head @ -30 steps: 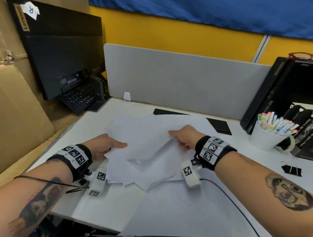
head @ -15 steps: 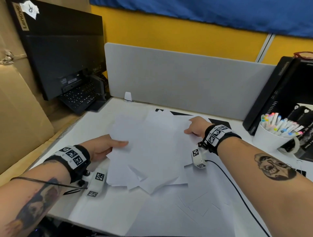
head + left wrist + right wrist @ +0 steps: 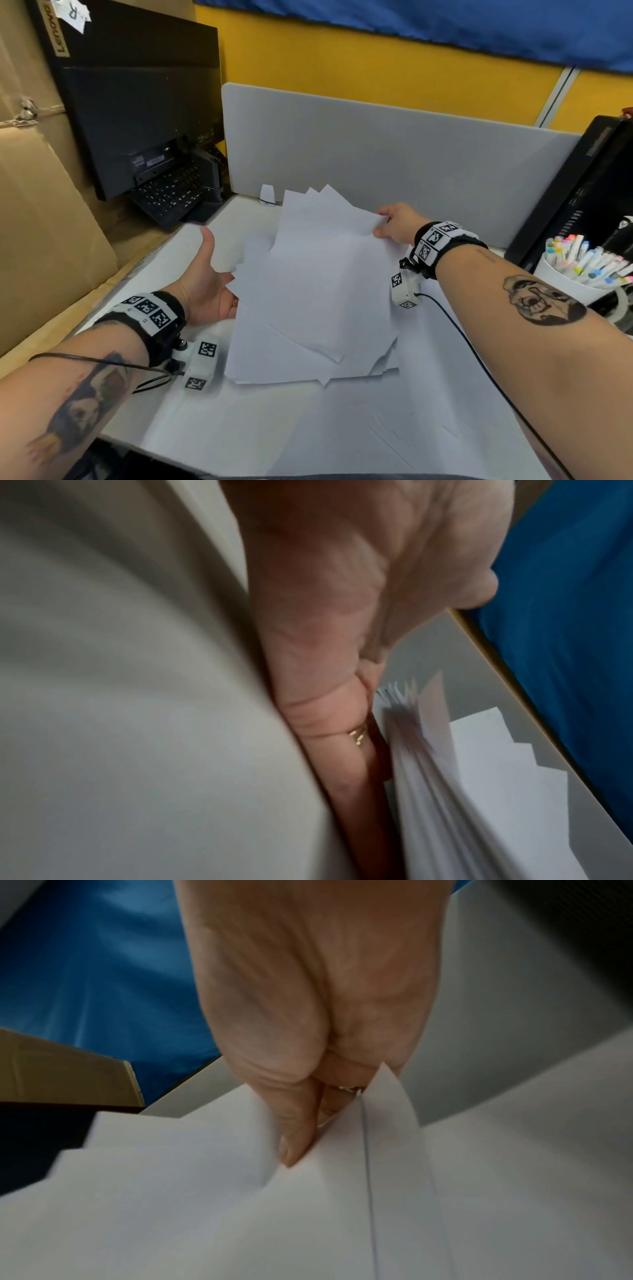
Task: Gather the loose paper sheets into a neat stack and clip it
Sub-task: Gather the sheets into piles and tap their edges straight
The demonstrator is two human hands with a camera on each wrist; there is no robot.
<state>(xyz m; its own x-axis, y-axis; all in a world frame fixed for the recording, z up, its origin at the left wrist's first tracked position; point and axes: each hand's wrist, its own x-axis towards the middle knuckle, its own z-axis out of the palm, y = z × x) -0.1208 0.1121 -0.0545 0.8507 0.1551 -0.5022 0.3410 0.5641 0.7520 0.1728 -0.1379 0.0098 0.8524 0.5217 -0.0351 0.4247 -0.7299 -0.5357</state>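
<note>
A loose pile of white paper sheets lies fanned on the white desk, its far end raised. My right hand pinches the pile's far right corner, thumb on top of the sheets. My left hand is at the pile's left edge, palm up and thumb raised, with straight fingers slid under the sheets. The ends of those fingers are hidden by paper. No clip is in view.
A grey divider panel stands right behind the pile. A black monitor and keyboard are at the back left beside cardboard. A white cup of markers and a black box stand at the right.
My right hand moved away from me and lifted the pile's far end. My left hand turned palm up, its thumb off the paper and its fingers slid under the left edge.
</note>
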